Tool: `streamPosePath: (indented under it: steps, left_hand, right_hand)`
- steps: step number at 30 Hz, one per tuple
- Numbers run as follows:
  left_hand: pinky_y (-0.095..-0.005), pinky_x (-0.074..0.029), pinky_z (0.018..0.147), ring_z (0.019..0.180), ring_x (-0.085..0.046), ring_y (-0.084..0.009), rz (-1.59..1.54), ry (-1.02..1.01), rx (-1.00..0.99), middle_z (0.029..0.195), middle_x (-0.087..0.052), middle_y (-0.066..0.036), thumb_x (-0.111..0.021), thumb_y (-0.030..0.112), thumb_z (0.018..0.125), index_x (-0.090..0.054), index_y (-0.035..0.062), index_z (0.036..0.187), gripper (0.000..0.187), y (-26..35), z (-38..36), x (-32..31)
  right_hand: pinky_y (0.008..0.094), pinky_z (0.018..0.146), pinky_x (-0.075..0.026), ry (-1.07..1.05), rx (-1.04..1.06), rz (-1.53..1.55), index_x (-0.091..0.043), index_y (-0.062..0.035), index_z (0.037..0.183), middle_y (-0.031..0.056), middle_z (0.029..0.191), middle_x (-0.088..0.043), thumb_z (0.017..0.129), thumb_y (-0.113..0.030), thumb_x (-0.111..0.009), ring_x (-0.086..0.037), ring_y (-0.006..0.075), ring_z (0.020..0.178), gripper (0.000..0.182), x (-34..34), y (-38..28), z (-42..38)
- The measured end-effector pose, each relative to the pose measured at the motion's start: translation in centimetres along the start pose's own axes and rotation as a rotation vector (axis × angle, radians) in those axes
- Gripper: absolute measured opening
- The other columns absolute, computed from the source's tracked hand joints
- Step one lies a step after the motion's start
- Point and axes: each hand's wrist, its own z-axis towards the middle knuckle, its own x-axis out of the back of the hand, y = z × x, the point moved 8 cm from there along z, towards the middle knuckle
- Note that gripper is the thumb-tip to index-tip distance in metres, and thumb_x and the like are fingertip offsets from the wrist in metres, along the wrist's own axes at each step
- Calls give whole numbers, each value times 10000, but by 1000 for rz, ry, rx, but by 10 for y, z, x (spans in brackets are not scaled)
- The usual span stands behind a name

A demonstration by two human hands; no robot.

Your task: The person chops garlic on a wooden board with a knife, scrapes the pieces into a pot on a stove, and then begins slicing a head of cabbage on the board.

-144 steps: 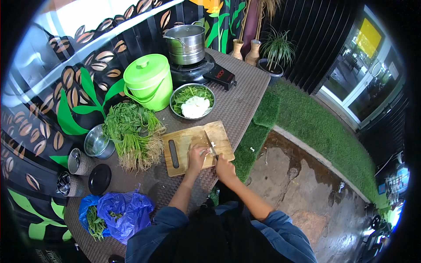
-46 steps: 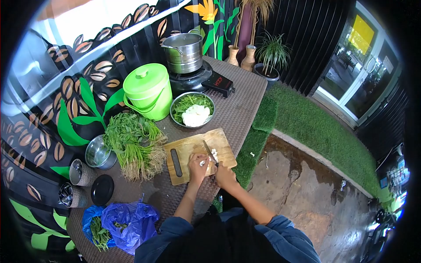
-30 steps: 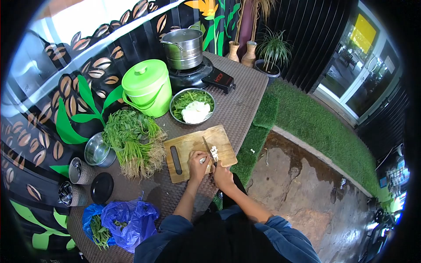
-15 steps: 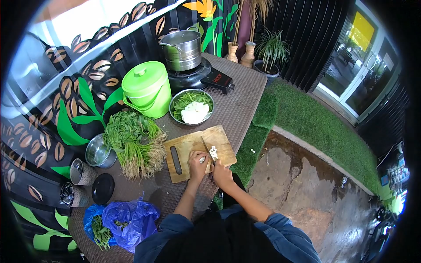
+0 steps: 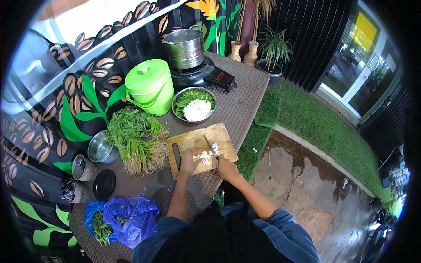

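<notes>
A wooden cutting board [image 5: 226,140] lies near the table's front edge, with several small white pieces [image 5: 205,157] on it. My right hand [image 5: 227,168] is closed round the handle of a knife [image 5: 208,143], whose blade points up and away over the board, beside the white pieces. My left hand [image 5: 190,160] rests at the left part of the board, next to the white pieces; its fingers are too blurred to tell if they hold anything. Beyond the board stands a metal bowl [image 5: 210,115] with cut green leaves [image 5: 188,99] and a white heap [image 5: 197,110].
Left of the board lie rooted greens [image 5: 136,144], near a metal bowl [image 5: 100,153], two cups, a black lid [image 5: 104,185] and blue bags [image 5: 136,219]. Behind are a green bucket [image 5: 151,90] and a steel pot [image 5: 186,50] on a black stove [image 5: 193,76].
My left hand has shifted left, away from the knife. More white pieces now lie spread on the board between my hands. The view has moved slightly.
</notes>
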Motion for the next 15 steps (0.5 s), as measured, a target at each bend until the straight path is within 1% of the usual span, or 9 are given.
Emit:
streamPosePath:
  steps: [2,3,5,6,8,9,11,14,15]
  left_hand:
    - [-329,-488,831,966,-600,-262,-122,-119,94,1088,-598,-152,-803,154,706,-658,19,1125,463,-7,-1,-9]
    - [-329,-488,831,966,-600,-262,-121,-119,95,1088,-598,-152,-803,154,706,-658,19,1125,463,-6,0,-8]
    - [-325,-488,831,989,-601,-264,-353,-189,177,1097,-597,-147,-786,126,724,-660,37,1133,437,-8,0,-14]
    - [-325,-488,831,989,-601,-264,-353,-190,178,1097,-597,-147,-786,126,724,-660,37,1133,437,-8,0,-15]
    - [-317,-489,822,1009,-601,-248,-538,-201,153,1090,-597,-140,-783,92,718,-656,53,1149,450,-5,3,-16]
    - [-317,-489,822,1009,-601,-248,-539,-201,154,1090,-597,-140,-783,92,718,-656,53,1149,450,-2,4,-12]
    - [-303,-489,811,1021,-601,-231,-282,-51,-40,1078,-598,-135,-774,59,712,-653,56,1157,462,21,6,16]
    - [-301,-486,811,1006,-602,-225,-230,-122,41,1038,-606,-131,-752,20,714,-664,50,1134,431,25,0,21]
    - [-301,-486,811,1006,-602,-225,-229,-124,40,1038,-606,-131,-752,20,714,-664,50,1134,431,23,-1,19]
  right_hand:
    - [504,754,-521,-1,-11,17,-458,35,1074,285,903,-648,975,-332,-418,-652,438,857,382,0,0,-3]
    - [504,755,-521,7,-17,35,-458,35,1073,285,904,-646,974,-331,-419,-648,442,860,380,-1,1,-4]
    - [505,755,-521,14,-25,55,-457,35,1071,286,905,-645,973,-329,-421,-645,447,863,379,-1,3,-5]
    - [508,755,-520,19,-13,48,-457,35,1070,285,903,-644,973,-329,-422,-642,449,870,378,0,4,-6]
    - [510,755,-520,24,-1,39,-456,35,1069,285,902,-643,973,-328,-423,-638,451,876,377,1,4,-6]
    - [511,754,-520,27,1,44,-455,35,1071,284,899,-643,972,-328,-423,-637,451,882,377,0,4,-5]
    - [512,754,-521,29,2,48,-453,35,1072,283,896,-643,972,-328,-423,-635,452,887,378,-3,4,-6]
    - [512,759,-520,50,5,32,-452,34,1073,286,902,-643,967,-316,-430,-638,452,886,366,-4,-1,-7]
    - [512,764,-519,56,4,41,-452,36,1070,287,906,-644,964,-309,-435,-639,451,888,361,-4,-2,-7]
